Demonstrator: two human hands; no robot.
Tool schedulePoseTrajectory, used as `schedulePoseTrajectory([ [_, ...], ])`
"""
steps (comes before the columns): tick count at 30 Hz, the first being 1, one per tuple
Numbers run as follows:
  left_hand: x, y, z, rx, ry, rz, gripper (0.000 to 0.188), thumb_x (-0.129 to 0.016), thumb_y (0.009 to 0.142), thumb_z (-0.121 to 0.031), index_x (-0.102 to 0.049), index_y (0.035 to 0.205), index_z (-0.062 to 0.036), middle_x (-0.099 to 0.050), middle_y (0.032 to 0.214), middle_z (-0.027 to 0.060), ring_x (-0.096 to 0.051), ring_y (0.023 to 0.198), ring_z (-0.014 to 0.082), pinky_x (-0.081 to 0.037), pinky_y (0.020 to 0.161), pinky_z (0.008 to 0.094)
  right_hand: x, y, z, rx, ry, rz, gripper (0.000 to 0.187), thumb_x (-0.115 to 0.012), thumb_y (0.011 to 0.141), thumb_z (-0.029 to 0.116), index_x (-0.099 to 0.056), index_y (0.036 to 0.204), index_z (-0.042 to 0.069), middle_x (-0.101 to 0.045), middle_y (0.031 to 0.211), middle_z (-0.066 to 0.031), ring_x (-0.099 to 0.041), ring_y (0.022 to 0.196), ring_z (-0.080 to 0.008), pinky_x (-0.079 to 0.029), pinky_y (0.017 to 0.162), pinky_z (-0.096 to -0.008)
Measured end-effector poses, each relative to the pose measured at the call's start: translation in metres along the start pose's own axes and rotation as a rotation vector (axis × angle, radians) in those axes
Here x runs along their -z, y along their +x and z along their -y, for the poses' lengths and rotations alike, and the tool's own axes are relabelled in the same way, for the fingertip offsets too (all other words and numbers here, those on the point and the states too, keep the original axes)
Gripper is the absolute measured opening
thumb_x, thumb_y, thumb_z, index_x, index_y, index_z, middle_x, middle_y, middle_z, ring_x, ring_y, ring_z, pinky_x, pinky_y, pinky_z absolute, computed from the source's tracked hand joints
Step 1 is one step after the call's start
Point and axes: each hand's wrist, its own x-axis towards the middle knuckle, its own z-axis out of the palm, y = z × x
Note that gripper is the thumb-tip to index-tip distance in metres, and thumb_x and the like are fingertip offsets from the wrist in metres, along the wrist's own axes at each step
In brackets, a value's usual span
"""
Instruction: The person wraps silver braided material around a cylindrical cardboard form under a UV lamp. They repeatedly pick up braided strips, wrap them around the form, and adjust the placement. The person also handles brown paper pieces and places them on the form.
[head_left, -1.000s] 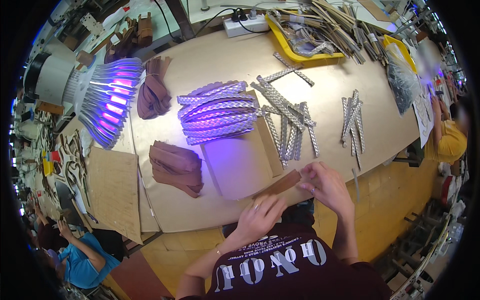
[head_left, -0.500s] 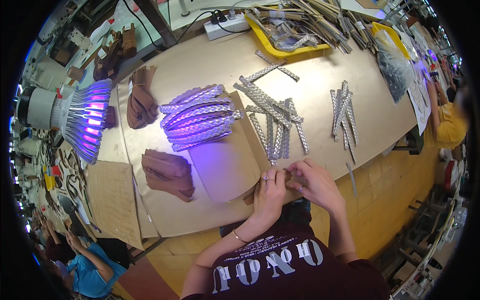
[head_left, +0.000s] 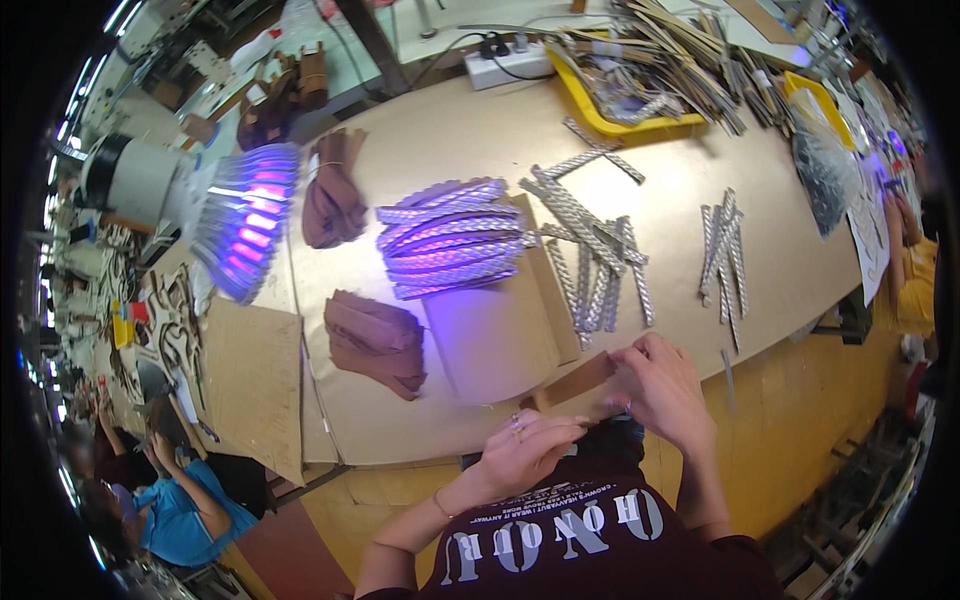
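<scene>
A brown strip (head_left: pixel 580 383) is lying along the near edge of the table (head_left: pixel 670 300), probably light, pliable, best taken by its ends; the right hand (head_left: pixel 664 388) is curling narrowly there, the left hand (head_left: pixel 530 448) bunching, grips unclear

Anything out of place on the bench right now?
One thing: a thin grey strip pokes past the near edge of the table, over the floor, while the loose silver braided strips lie fully on top. No obvious spill.
</scene>
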Motion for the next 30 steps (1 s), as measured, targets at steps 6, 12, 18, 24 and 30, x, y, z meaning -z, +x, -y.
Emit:
schedulePoseTrajectory([
  [6,0.033,0.021,-0.022,0.144,-0.722,-0.276,0.041,-0.063,0.081,0.017,-0.051,0.116,-0.0015,-0.068,0.099,0.0177,-0.066,0.078,0.0144,-0.056,0.067,0.0282,0.020,0.004,0.044,0.496,0.676,-0.054,0.043,-0.077,0.078,0.030,-0.063,0.111,0.005,-0.058,0.117,-0.0106,-0.054,0.109,-0.0275,-0.042,0.090,-0.0414],
  [12,0.038,0.026,-0.016,0.297,-0.618,-0.725,0.037,-0.059,0.083,0.013,-0.043,0.111,-0.0059,-0.061,0.096,0.0111,-0.058,0.071,0.0105,-0.049,0.057,0.0240,0.021,0.031,0.073,0.357,0.856,0.040,0.018,-0.070,0.088,0.015,-0.066,0.095,-0.001,-0.066,0.082,-0.0088,-0.064,0.076,-0.0161,-0.050,0.071,-0.0317],
  [18,0.058,0.020,0.016,0.483,-0.729,-0.938,0.034,-0.061,0.088,0.006,-0.047,0.117,-0.0033,-0.056,0.091,0.0031,-0.053,0.073,0.0060,-0.046,0.064,0.0217,0.025,0.064,0.080,0.261,0.770,-0.136,0.016,-0.070,0.087,0.012,-0.066,0.090,-0.003,-0.066,0.079,-0.0040,-0.059,0.073,-0.0089,-0.047,0.067,-0.0246],
  [24,0.051,0.024,0.039,0.558,-0.667,-0.903,0.028,-0.061,0.089,0.005,-0.050,0.114,-0.0019,-0.055,0.092,0.0030,-0.050,0.071,0.0050,-0.041,0.060,0.0204,0.007,0.080,0.085,0.272,0.488,-0.473,0.018,-0.075,0.083,0.015,-0.067,0.088,0.000,-0.065,0.073,-0.0051,-0.061,0.067,-0.0147,-0.047,0.062,-0.0293],
  [30,0.036,0.018,0.049,0.591,-0.317,-0.931,0.028,-0.062,0.089,0.005,-0.051,0.113,-0.0006,-0.056,0.097,0.0061,-0.054,0.075,0.0085,-0.044,0.067,0.0222,-0.012,0.076,0.069,0.224,0.222,-0.725,0.021,-0.074,0.083,0.023,-0.065,0.091,0.006,-0.063,0.075,-0.0041,-0.062,0.068,-0.0203,-0.045,0.063,-0.0362],
])
